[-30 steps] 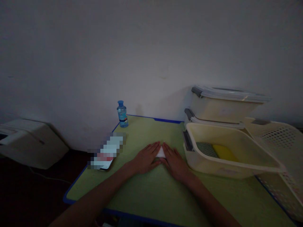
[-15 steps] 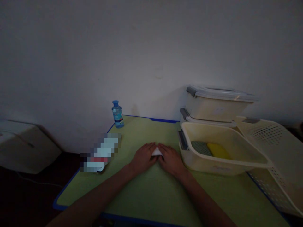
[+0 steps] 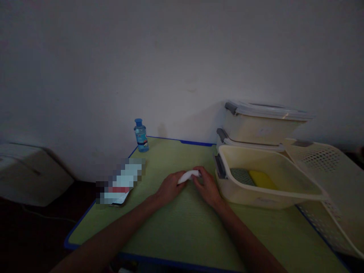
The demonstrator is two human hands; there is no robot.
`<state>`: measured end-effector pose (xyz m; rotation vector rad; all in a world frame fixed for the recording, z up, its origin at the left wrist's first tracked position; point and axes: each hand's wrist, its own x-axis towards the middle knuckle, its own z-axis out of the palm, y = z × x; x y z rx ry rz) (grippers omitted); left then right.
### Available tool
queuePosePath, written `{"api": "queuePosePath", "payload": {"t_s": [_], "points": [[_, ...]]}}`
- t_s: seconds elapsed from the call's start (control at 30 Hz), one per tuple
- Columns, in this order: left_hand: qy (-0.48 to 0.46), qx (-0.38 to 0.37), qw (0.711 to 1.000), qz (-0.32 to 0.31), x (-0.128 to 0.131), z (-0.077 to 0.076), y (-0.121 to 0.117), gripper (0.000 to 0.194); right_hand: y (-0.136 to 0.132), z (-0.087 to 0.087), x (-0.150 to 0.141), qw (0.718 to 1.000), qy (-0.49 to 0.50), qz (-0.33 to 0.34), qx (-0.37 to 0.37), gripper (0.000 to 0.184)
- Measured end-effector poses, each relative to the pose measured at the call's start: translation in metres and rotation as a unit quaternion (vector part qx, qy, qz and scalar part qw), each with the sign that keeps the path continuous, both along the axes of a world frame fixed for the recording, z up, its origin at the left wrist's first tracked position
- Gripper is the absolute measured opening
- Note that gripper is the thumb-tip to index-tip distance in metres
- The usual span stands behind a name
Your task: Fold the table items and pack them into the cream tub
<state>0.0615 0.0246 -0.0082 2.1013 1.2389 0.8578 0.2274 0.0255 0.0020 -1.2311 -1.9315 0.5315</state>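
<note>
A soft-looking white roll [image 3: 186,176], slightly curved, lies between my two hands above the middle of the table. Its material is too small to make out, though it could be cloth or paper. My left hand [image 3: 171,185] is closed around its left end. At the other end, my right hand [image 3: 207,188] pinches it between thumb and fingers. The tips of the left fingers are partly hidden behind the roll.
On the green, blue-edged table [image 3: 159,235] stand a blue bottle [image 3: 141,138] and a pixelated flat item [image 3: 122,184]. At right, an open cream bin [image 3: 256,199] holds a grey-green piece and a yellow piece [image 3: 261,180]. Lidded boxes [image 3: 261,129] and a perforated basket [image 3: 338,182] adjoin it.
My hands have gone from lying close together over the white piece to gripping its ends. More of it shows now, as a curved roll. The right fingers have curled in.
</note>
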Motion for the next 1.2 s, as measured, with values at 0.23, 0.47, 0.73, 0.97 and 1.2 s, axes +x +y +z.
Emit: {"api": "queuePosePath", "payload": {"t_s": [0.23,0.47,0.73,0.97,1.2], "points": [[-0.21,-0.24,0.948,0.0,0.003,0.005,0.0,0.028,0.002,0.008,-0.002,0.976,0.201,-0.037,-0.082,0.037],[-0.412,-0.395,0.821,-0.027,0.014,0.009,-0.011,0.05,-0.01,0.006,-0.018,0.836,0.411,0.154,-0.33,0.043],[-0.356,-0.376,0.855,-0.02,0.014,0.006,-0.011,0.051,-0.013,0.01,-0.021,0.825,0.421,0.161,-0.34,0.032],[-0.356,-0.398,0.842,-0.071,0.015,0.006,-0.013,0.05,-0.014,0.012,-0.021,0.797,0.481,0.122,-0.344,0.032],[-0.353,-0.414,0.835,-0.084,0.016,0.011,-0.017,0.041,-0.016,0.014,-0.024,0.789,0.506,0.094,-0.335,0.035]]}}
